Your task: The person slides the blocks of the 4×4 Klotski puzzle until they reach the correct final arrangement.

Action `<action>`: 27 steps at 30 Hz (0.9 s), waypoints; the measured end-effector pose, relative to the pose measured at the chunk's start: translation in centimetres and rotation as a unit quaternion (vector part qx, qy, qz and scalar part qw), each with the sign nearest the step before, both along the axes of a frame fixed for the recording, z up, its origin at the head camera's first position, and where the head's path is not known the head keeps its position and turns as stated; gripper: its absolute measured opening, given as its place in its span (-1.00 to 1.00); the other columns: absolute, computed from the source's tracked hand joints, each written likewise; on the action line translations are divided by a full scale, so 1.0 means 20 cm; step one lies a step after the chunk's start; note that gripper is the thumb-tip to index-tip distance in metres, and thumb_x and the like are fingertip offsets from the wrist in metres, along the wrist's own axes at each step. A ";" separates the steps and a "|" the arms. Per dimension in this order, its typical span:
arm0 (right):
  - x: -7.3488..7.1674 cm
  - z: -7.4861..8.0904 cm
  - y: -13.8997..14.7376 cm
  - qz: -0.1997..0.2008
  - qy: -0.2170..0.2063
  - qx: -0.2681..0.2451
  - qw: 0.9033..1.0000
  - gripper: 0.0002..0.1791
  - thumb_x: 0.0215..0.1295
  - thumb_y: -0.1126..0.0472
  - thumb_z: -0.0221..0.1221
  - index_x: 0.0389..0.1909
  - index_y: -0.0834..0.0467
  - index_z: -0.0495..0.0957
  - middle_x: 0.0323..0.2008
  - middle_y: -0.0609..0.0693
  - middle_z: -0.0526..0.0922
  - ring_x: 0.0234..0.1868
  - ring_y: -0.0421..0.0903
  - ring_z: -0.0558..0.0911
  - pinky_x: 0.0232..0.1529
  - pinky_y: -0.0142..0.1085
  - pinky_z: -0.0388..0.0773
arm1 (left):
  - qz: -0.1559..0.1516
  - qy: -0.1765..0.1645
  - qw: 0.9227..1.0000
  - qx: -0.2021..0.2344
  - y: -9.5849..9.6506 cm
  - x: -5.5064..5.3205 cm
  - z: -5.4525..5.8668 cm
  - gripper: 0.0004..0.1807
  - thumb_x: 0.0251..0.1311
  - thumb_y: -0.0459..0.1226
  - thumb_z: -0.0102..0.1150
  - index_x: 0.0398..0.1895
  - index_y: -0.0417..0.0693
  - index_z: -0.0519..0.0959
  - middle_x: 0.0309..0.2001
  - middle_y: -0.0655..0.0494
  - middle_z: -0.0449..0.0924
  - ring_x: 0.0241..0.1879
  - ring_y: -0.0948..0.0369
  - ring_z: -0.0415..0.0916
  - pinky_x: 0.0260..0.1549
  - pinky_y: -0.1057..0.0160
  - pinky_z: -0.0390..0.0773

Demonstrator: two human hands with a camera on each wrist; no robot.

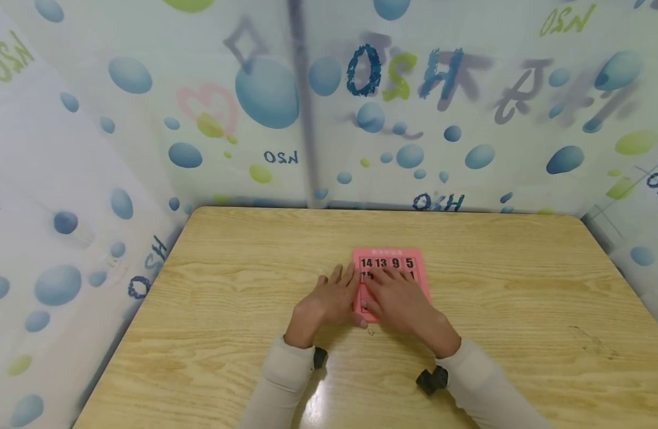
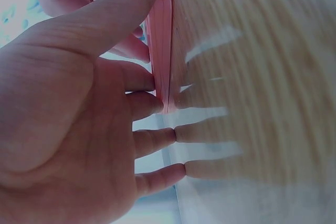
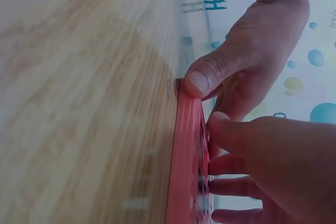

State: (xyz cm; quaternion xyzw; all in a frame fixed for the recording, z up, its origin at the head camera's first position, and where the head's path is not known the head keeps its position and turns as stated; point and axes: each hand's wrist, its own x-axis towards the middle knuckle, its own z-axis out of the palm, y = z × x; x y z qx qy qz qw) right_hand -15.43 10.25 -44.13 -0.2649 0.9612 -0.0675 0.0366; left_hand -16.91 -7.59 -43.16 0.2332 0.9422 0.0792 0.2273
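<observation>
A pink sliding number puzzle (image 1: 389, 252) lies flat on the wooden table. Its top row reads 14, 13, 9, 5; the rows below are mostly covered. My left hand (image 1: 333, 299) rests along its left side, thumb at the near edge and fingers fairly straight. In the left wrist view, two outer fingertips (image 2: 176, 174) touch the tabletop beside the puzzle's pink side (image 2: 161, 40). My right hand (image 1: 401, 301) lies over the puzzle, its fingertips on the number tiles. The right wrist view shows those fingers (image 3: 231, 186) extended onto the puzzle face, with the left thumb (image 3: 202, 80) on the edge.
The wooden table (image 1: 243, 262) extends around the puzzle on all sides. A patterned curtain (image 1: 329, 137) with blue and green drops stands behind its far edge. Dark wrist devices (image 1: 432, 380) sit at both cuffs.
</observation>
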 end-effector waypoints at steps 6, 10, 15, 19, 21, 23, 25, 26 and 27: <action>-0.01 0.00 0.00 0.011 0.007 -0.007 1.000 -0.46 0.47 -0.10 0.05 0.31 0.13 0.50 0.35 0.09 0.44 0.38 0.17 0.36 0.39 0.18 0.20 | 0.003 0.001 1.000 -0.001 0.00 0.00 -0.01 0.19 0.12 0.26 0.23 0.61 -0.08 -0.16 0.61 0.00 -0.30 0.58 -0.06 -0.31 0.46 -0.17 -0.01; 0.00 0.00 0.01 0.016 0.013 -0.007 1.000 -0.47 0.44 -0.10 0.10 0.28 0.12 0.53 0.33 0.09 0.46 0.36 0.17 0.38 0.39 0.18 0.21 | 0.005 0.000 1.000 0.001 0.00 0.00 -0.01 0.19 0.11 0.27 0.23 0.61 -0.08 -0.16 0.61 0.00 -0.30 0.58 -0.05 -0.31 0.46 -0.16 -0.01; 0.02 -0.01 0.01 0.016 0.017 -0.009 1.000 -0.47 0.43 -0.09 0.11 0.28 0.11 0.53 0.33 0.07 0.47 0.36 0.16 0.37 0.39 0.17 0.22 | 0.007 -0.002 1.000 0.004 0.01 0.00 0.00 0.18 0.12 0.25 0.24 0.61 -0.08 -0.16 0.61 0.00 -0.30 0.58 -0.05 -0.31 0.46 -0.16 -0.01; 0.03 -0.01 0.01 0.019 0.018 -0.008 1.000 -0.48 0.44 -0.09 0.10 0.28 0.10 0.53 0.33 0.07 0.46 0.37 0.16 0.36 0.37 0.19 0.24 | 0.008 -0.001 1.000 0.003 0.01 0.00 0.00 0.19 0.11 0.25 0.25 0.61 -0.08 -0.16 0.61 -0.01 -0.29 0.58 -0.06 -0.31 0.46 -0.16 -0.01; 0.03 -0.01 0.01 0.024 0.022 -0.007 0.999 -0.49 0.43 -0.09 0.12 0.26 0.11 0.54 0.32 0.08 0.47 0.36 0.17 0.37 0.35 0.21 0.26 | 0.007 0.000 1.000 0.002 0.01 0.00 0.00 0.19 0.11 0.25 0.25 0.61 -0.08 -0.16 0.61 -0.01 -0.29 0.58 -0.06 -0.31 0.46 -0.16 -0.01; 0.04 -0.01 0.01 0.026 0.022 -0.006 0.999 -0.49 0.43 -0.08 0.13 0.26 0.11 0.54 0.31 0.09 0.47 0.36 0.18 0.38 0.34 0.22 0.27 | 0.005 0.000 1.000 0.001 0.01 0.00 0.00 0.20 0.10 0.26 0.25 0.61 -0.08 -0.17 0.61 -0.02 -0.29 0.58 -0.06 -0.31 0.46 -0.16 -0.01; 0.04 -0.01 0.02 0.028 0.024 -0.007 0.999 -0.50 0.43 -0.07 0.13 0.25 0.12 0.55 0.30 0.09 0.48 0.35 0.19 0.38 0.33 0.22 0.28 | 0.004 -0.001 1.000 0.002 0.01 -0.01 0.00 0.21 0.10 0.25 0.25 0.61 -0.09 -0.17 0.61 -0.02 -0.30 0.58 -0.07 -0.31 0.46 -0.16 -0.01; 0.04 -0.01 0.02 0.029 0.025 -0.006 0.999 -0.50 0.42 -0.07 0.13 0.25 0.12 0.55 0.30 0.09 0.48 0.35 0.19 0.38 0.32 0.22 0.28 | 0.003 -0.001 1.000 0.002 0.01 -0.01 0.00 0.21 0.10 0.25 0.25 0.61 -0.09 -0.17 0.61 -0.03 -0.30 0.58 -0.07 -0.31 0.46 -0.16 -0.01; 0.04 -0.01 0.02 0.030 0.027 -0.006 0.999 -0.50 0.42 -0.08 0.13 0.24 0.11 0.55 0.29 0.08 0.49 0.35 0.19 0.38 0.32 0.22 0.28 | 0.003 0.000 1.000 0.002 0.01 -0.01 0.00 0.21 0.10 0.25 0.26 0.61 -0.09 -0.17 0.61 -0.03 -0.30 0.58 -0.07 -0.31 0.46 -0.16 -0.01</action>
